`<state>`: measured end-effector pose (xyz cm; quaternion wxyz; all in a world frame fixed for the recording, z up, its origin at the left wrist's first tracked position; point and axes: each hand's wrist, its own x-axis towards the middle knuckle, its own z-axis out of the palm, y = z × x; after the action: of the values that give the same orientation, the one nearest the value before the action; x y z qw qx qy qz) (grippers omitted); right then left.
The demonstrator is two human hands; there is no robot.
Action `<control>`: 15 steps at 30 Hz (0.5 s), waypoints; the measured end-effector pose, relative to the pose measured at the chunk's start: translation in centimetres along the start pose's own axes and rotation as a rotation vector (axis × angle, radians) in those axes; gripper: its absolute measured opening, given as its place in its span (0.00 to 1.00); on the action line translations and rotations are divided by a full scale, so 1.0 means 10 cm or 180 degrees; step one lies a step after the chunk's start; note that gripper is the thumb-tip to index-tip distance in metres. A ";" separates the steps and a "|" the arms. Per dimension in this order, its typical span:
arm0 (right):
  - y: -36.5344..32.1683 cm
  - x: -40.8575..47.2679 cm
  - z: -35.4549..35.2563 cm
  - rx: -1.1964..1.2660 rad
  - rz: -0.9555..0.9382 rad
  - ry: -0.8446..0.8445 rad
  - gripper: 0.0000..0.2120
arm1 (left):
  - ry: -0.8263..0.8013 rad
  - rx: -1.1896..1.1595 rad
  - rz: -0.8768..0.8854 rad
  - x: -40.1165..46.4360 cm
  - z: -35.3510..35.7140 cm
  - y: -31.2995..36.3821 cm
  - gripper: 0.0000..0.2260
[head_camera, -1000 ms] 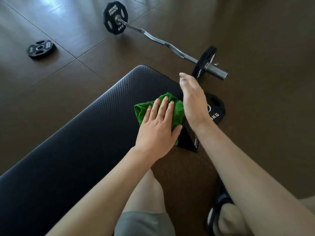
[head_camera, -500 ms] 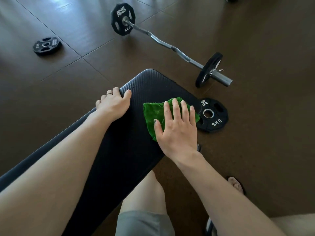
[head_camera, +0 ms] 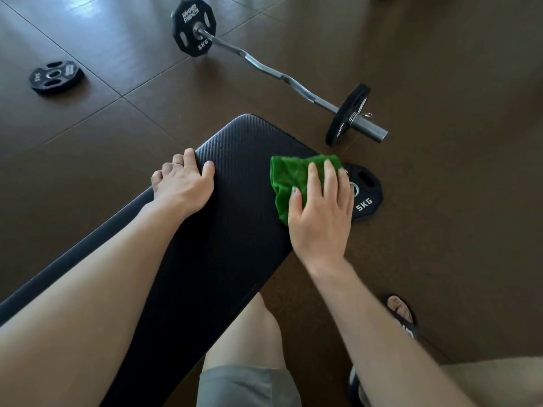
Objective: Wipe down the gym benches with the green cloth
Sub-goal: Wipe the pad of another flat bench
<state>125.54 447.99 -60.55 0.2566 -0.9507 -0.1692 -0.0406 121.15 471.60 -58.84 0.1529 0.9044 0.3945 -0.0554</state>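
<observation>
Green cloth (head_camera: pixel 289 179) is pressed flat on the bench (head_camera: pixel 229 218) by the right hand (head_camera: pixel 320 214), fingers straight — frame centre-right. Bench's left edge is gripped by the left hand (head_camera: pixel 183 188), fingers curled over it.

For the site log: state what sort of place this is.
Most likely a gym or home workout room: a padded black bench, a curl bar loaded with 5 kg plates, and loose weight plates on dark floor tiles.

The bench (head_camera: pixel 229 201) pad looks like matt, ribbed vinyl, the green cloth (head_camera: pixel 289 179) fluffy terry, the bar (head_camera: pixel 279 76) bare metal.
</observation>
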 end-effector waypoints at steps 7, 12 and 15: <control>0.01 -0.11 0.12 0.0686 0.0246 -0.0110 0.29 | 0.0147 0.0045 0.0023 -0.01 0.05 0.00 0.26; 0.11 0.15 0.09 0.0650 0.0231 -0.0153 0.26 | 0.0188 0.0066 0.0031 -0.02 0.06 -0.01 0.26; 0.13 0.31 0.05 0.0555 0.0313 -0.0152 0.26 | 0.0207 0.0026 0.0033 -0.04 0.05 -0.01 0.25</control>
<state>128.92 448.17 -61.09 0.3358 -0.9327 -0.1313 0.0097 120.85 471.24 -59.27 0.1366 0.9084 0.3944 -0.0267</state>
